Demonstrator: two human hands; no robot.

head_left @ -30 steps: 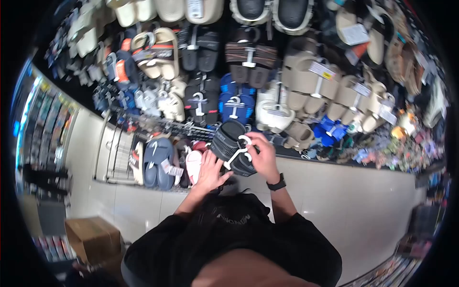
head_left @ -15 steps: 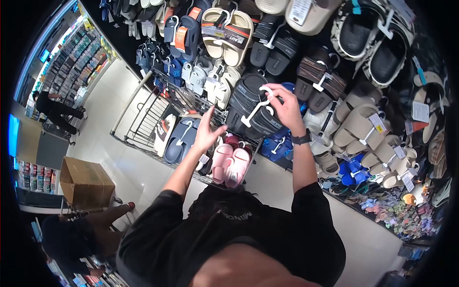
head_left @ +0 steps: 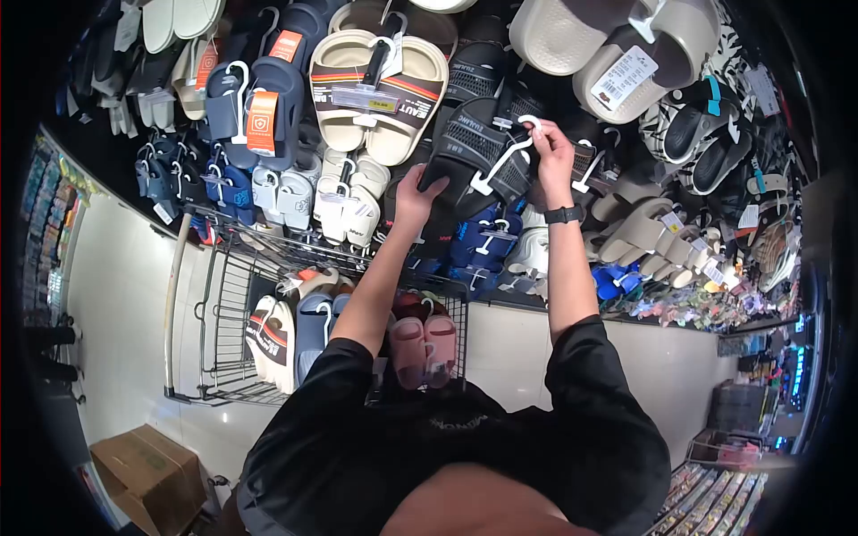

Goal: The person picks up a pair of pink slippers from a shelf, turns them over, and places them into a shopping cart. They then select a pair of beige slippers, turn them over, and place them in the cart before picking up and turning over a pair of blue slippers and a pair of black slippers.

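Observation:
A pair of black slide sandals (head_left: 466,143) with patterned straps is up in front of the wall display. My right hand (head_left: 554,159) pinches the hook of its white plastic hanger (head_left: 500,163). My left hand (head_left: 416,198) grips the lower left end of the pair, thumb on top and the other fingers hidden beneath. Just left of the pair hang beige slides (head_left: 379,94) with a striped dark band. Navy slippers (head_left: 484,239) on white hangers show below it.
A wire cart (head_left: 234,295) stands below, holding pink slides (head_left: 424,348), cream slides (head_left: 270,344) and navy slides (head_left: 315,323). Light-coloured slides (head_left: 648,223) hang at right. A cardboard box (head_left: 150,478) sits on the floor at lower left.
My left hand has moved from open above the cart onto the black slides. The slides have gone up to the display with my right hand still on the hanger. The view has turned.

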